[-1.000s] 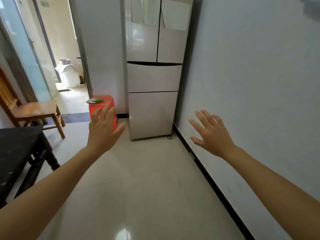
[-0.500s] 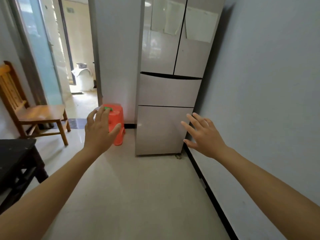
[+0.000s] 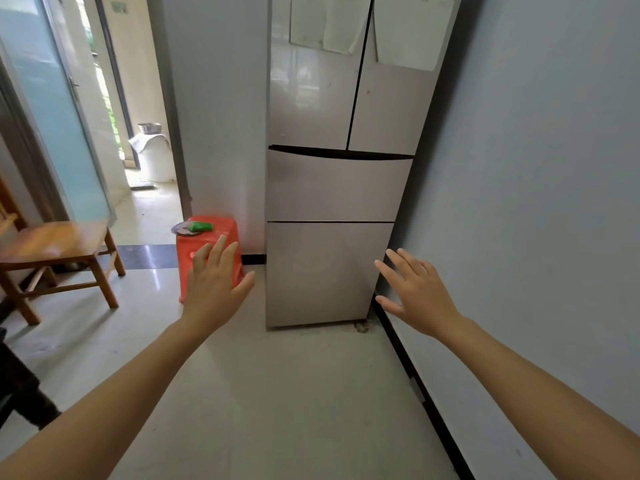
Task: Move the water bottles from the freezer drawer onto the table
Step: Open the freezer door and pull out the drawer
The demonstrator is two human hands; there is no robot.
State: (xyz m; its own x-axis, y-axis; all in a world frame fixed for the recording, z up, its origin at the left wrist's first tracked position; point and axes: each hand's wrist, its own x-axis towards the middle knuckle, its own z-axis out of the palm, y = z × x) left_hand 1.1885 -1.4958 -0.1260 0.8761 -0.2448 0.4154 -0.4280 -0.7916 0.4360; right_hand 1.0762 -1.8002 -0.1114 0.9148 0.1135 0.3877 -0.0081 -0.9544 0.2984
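A tall beige fridge [image 3: 346,98] stands against the right wall. Its two lower drawers, the upper drawer [image 3: 337,187] and the bottom drawer [image 3: 325,271], are both shut. No water bottles show. My left hand [image 3: 216,282] is stretched out in front of the orange stool, fingers apart and empty. My right hand [image 3: 415,294] reaches toward the bottom drawer's right edge, fingers spread, holding nothing. Neither hand touches the fridge. A dark table [image 3: 14,379] shows only as an edge at the far left.
An orange plastic stool [image 3: 204,237] with a green object [image 3: 201,226] and a small dish stands left of the fridge. A wooden chair [image 3: 59,251] sits at the left. A doorway behind holds a white bucket [image 3: 156,157]. The right wall [image 3: 536,202] runs close alongside.
I have moved closer to the fridge, which now fills more of the view. Both hands stay raised and spread. The dark table has slid nearly out of view at the left.
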